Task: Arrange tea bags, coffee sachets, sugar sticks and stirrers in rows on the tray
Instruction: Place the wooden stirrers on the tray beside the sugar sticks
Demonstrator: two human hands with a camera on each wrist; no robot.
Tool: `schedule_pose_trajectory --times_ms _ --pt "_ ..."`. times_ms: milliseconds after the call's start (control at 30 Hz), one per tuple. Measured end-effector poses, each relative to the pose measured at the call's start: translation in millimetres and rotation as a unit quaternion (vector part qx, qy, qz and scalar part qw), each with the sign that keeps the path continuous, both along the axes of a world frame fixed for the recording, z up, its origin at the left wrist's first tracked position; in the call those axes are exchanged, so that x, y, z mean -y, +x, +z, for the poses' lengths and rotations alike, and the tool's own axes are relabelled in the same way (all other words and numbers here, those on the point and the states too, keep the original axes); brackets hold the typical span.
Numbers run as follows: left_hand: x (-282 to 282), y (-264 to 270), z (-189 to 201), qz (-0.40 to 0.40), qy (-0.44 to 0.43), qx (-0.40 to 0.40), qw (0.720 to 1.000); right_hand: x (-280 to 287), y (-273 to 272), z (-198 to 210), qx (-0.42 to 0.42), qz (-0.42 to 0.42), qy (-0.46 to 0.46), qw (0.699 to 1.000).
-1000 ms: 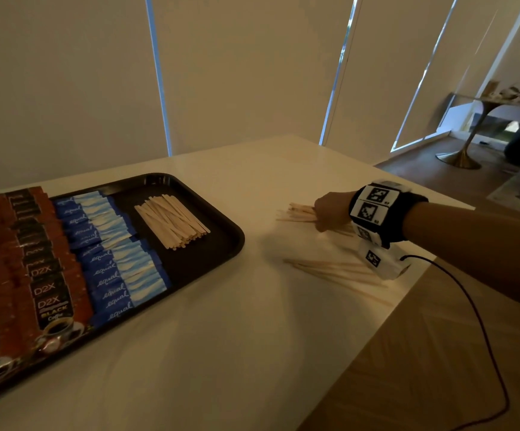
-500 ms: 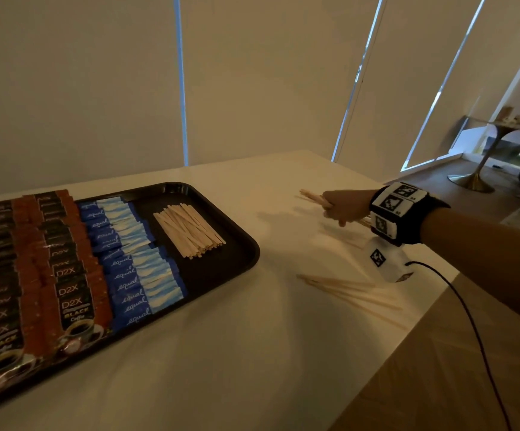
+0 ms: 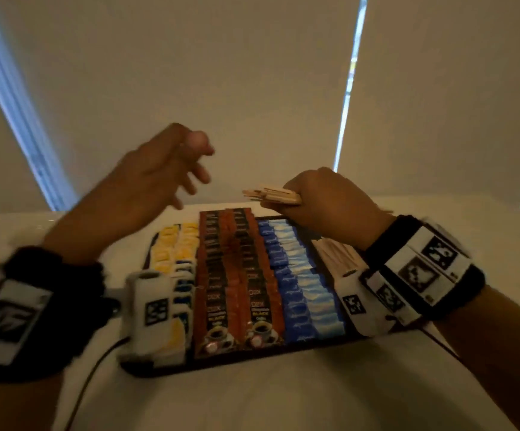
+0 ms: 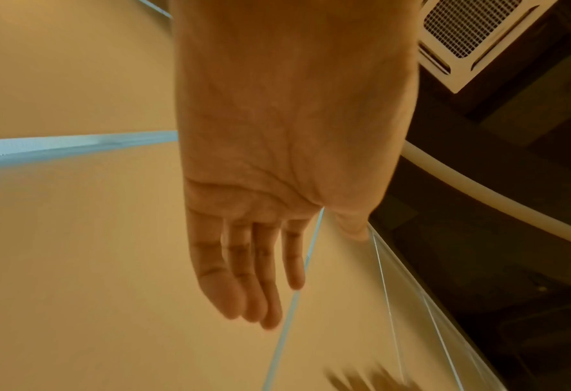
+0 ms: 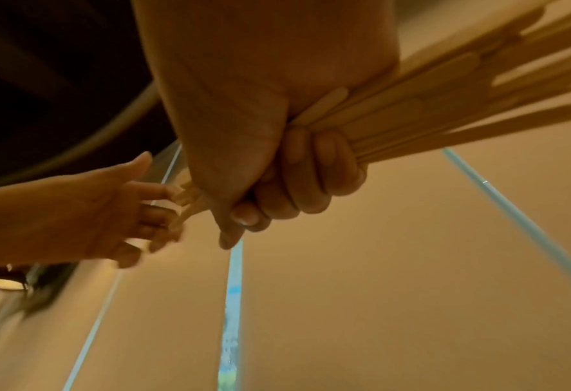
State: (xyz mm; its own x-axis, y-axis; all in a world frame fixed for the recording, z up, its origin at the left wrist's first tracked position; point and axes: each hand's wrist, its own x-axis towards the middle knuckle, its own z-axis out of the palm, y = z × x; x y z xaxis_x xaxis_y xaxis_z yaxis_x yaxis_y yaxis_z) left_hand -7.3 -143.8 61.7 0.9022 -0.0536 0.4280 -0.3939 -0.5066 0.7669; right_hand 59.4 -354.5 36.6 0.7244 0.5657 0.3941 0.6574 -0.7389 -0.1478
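Raised from the surface since the earlier frame, right hand [image 3: 330, 200] now grips bundled wooden stirrers [image 3: 272, 195] above the tray [image 3: 237, 363], left hand [image 3: 156, 175] open beside their protruding ends.

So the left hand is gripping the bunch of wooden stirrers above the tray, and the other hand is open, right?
Not quite: the right hand grips the bunch of wooden stirrers above the tray, as the right wrist view shows. The left hand is the open one.
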Motion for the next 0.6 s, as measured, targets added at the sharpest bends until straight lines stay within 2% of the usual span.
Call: schedule_pose_trajectory --times_ms 33,133,233,333,400,500,600 --pt "7 1 -2 -0.019 -0.006 0.023 1.0 -21 -2 1 0.004 0.021 0.01 1.0" --pt "-2 -1 -4 0.035 -0.048 0.07 0.996 -69 -5 4 0.017 0.071 0.032 0.997" --pt "-5 -7 0 0.081 -0.09 0.116 0.986 -90 -6 4 0.044 0.084 0.032 0.995" --pt "-12 0 -3 0.106 -0.146 0.107 0.978 -97 -10 0 0.077 0.087 0.001 0.993" --pt "-5 6 -8 0.114 -0.137 0.101 0.979 -105 -17 -6 0.131 0.099 -0.006 0.986" --pt "7 10 -17 0.103 -0.122 0.113 0.981 -113 -21 -10 0.194 0.111 0.062 0.973" --pt "2 11 -12 0.109 -0.126 0.131 0.977 -107 -18 -7 0.123 0.115 0.026 0.985"
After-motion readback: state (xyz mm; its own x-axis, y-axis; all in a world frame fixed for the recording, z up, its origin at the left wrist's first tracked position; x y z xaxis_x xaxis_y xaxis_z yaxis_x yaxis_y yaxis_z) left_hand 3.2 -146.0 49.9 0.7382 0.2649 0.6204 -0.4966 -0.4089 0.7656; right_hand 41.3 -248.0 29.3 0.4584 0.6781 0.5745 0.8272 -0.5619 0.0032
